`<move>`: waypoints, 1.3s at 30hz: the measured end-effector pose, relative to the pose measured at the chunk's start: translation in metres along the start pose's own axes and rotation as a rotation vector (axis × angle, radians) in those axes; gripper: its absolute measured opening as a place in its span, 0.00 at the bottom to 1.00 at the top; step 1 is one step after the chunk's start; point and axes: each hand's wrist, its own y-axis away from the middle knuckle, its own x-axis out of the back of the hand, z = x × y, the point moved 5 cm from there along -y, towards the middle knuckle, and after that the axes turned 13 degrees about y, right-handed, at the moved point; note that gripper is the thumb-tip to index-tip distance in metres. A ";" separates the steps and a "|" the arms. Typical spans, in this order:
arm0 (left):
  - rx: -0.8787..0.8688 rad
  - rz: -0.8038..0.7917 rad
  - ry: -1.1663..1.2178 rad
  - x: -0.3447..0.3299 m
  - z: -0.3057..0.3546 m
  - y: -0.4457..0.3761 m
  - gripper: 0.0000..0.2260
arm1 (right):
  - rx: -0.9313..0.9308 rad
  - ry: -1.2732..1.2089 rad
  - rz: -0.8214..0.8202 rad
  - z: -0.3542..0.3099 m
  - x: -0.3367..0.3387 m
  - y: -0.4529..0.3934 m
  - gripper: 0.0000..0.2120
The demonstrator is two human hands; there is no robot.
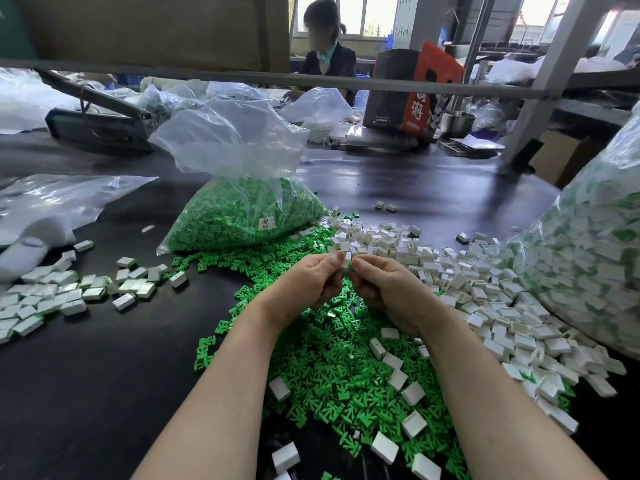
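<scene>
head view, assembly station. the left hand (304, 284) and right hand (393, 291) meet above the middle of the dark surface (104, 375), both forearms reaching in from the lower edge. the fingers of both hands are curled, thumb and forefinger tips pressed together around one small white housing (345, 258), which is held clear of the surface just between the two hands. a sliver of green (350, 269) shows at its lower edge, against the right fingertips; whether it is seated in the housing cannot be told.

directly below and in front of the hands lies a loose heap of green inserts (329, 375), with some white housings scattered over it. to the right of the hands spreads a heap of white housings (450, 271), running up against a large clear sack (588, 265) packed with white-and-green pieces at the right edge. behind the hands stands an open clear bag of green inserts (242, 216), its mouth upright and a small label on its side. to the left, well apart from the hands, lies a scatter of white pieces with green edges (52, 299), near a flat plastic bag (52, 199). at the far side sit a red-and-black carton (412, 95), a metal bowl (457, 123) and a second person (325, 53).
</scene>
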 end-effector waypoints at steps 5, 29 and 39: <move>-0.038 0.007 -0.026 -0.007 0.002 -0.001 0.16 | -0.016 -0.013 0.044 0.005 0.003 -0.003 0.10; 0.042 -0.017 0.026 -0.006 -0.005 -0.002 0.17 | 0.016 0.116 -0.011 -0.003 0.001 0.001 0.10; 0.020 0.001 -0.074 -0.006 0.001 0.000 0.16 | 0.001 0.135 0.014 -0.002 0.002 0.000 0.11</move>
